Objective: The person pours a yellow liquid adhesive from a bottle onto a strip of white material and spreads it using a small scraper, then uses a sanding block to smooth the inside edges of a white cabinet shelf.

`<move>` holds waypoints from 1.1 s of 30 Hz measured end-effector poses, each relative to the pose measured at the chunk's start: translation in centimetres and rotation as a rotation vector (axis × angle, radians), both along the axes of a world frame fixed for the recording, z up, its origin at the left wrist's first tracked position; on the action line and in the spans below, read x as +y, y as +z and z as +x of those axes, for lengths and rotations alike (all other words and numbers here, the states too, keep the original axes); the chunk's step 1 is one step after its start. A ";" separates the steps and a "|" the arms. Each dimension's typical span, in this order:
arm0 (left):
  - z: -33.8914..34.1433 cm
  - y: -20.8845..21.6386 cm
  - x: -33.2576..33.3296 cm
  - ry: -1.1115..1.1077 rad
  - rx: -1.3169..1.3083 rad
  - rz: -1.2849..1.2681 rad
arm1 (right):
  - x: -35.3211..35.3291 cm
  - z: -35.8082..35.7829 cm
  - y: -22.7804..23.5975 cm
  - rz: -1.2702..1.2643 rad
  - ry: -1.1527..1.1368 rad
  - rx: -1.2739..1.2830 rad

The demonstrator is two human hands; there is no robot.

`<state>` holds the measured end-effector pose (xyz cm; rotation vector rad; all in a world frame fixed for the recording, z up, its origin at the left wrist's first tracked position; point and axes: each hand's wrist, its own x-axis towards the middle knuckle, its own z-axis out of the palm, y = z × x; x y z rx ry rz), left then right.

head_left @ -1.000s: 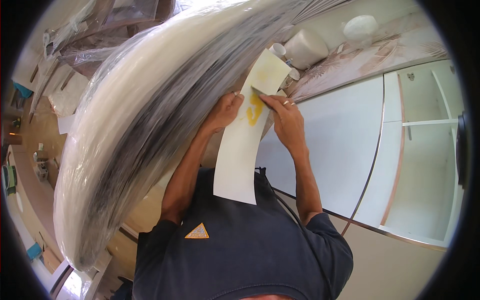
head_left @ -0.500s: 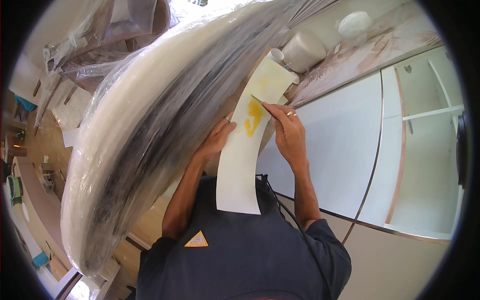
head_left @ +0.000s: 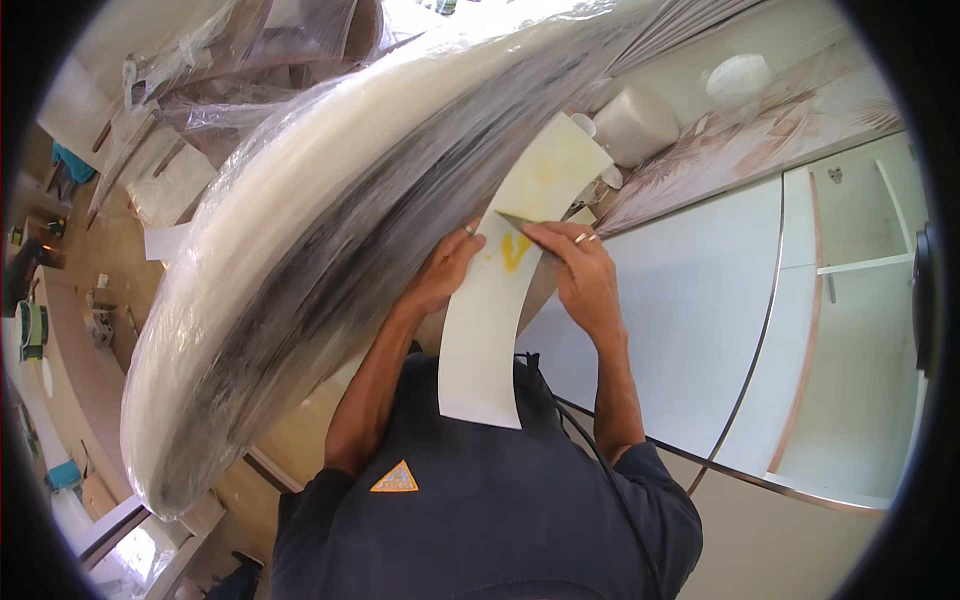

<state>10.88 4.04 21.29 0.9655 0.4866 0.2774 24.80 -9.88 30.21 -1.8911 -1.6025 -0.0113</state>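
Observation:
A long, slightly curved white strip (head_left: 483,330) extends away from my chest, bent by the lens. My left hand (head_left: 447,268) is closed on its left edge, with the thumb on the upper face. Between the thumb and fingers of my right hand (head_left: 585,272) is a thin, dark flat scraper (head_left: 515,219), its blade lying against the strip. Just below the blade sits a wet-looking yellow paste (head_left: 515,251), and a paler yellow film covers the strip's far end. My right fingers hide most of the scraper's grip.
Left of the strip stands a large piece of furniture (head_left: 250,230) wrapped in clear plastic. Pale cabinet panels (head_left: 660,300) and open shelving (head_left: 865,340) are on the right. Beyond the strip are a beige roll (head_left: 633,127) and a white bundle (head_left: 739,80).
The scraper has shifted and now lies flatter across the strip. The yellow patch below it has become smaller and changed shape. The surroundings have shifted slightly in view.

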 end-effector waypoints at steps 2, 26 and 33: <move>-0.4 0.0 -0.7 0.027 0.005 -0.049 | -0.7 0.4 -0.7 0.052 -0.025 0.097; -2.1 -1.3 -1.0 -0.248 -0.081 -0.151 | -6.4 -0.5 -3.2 0.082 -0.155 0.071; -3.0 -3.2 -4.9 -0.333 -0.063 -0.240 | -8.0 -0.1 -2.4 -0.074 -0.302 -0.010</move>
